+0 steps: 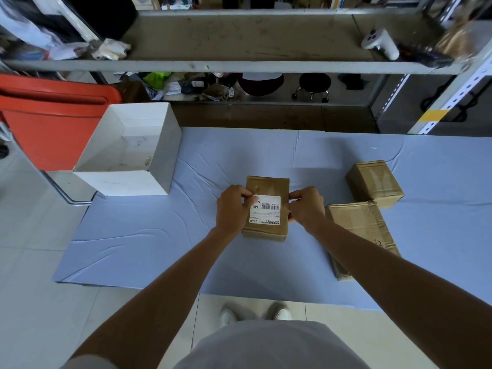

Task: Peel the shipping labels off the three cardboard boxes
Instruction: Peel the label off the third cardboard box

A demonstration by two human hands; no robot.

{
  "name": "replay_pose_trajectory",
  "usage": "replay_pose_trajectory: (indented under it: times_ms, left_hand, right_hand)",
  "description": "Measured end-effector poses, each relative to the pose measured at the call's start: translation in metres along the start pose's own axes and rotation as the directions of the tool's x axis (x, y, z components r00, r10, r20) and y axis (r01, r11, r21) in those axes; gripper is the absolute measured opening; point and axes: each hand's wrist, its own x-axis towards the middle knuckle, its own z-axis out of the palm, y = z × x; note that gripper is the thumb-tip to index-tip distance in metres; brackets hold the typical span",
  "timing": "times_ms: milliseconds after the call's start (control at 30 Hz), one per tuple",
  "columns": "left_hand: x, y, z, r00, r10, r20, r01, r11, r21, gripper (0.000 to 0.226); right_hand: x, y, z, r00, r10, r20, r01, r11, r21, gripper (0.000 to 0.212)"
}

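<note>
So the label [266, 210] is stuck on top of the middle box [267, 186], which sits on the blue sheet [159, 235] right in front of the person. The left hand [233, 209] has its fingers curled, pinching at the label's left corner. The right hand [306, 207] grips the box's right side. The near box [359, 222] and far box [375, 182] sit off to the right, and an open white box [127, 179] is on the left.

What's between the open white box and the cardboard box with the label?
Only bare blue cloth, between white box and labelled cardboard box, in the head view.
</note>
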Motion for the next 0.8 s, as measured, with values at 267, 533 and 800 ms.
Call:
replay_pose_trajectory:
  times_ms: [267, 533, 800]
  left_hand:
    - [-0.002, 0.002, 0.002, 0.999, -0.048, 0.000, 0.048, 0.999, 0.009, 0.023]
    - [-0.003, 0.002, 0.003, 0.996, -0.087, 0.034, 0.088, 0.996, -0.024, 0.021]
    - [-0.006, -0.004, 0.010, 0.986, -0.150, 0.068, 0.149, 0.989, 0.021, 0.018]
  right_hand:
    - [0.001, 0.003, -0.001, 1.000, -0.023, -0.009, 0.023, 0.999, -0.029, 0.026]
    - [0.003, 0.008, -0.007, 0.998, -0.066, 0.001, 0.066, 0.997, -0.048, 0.027]
    - [0.004, 0.016, -0.001, 0.999, -0.054, -0.003, 0.054, 0.998, -0.034, 0.015]
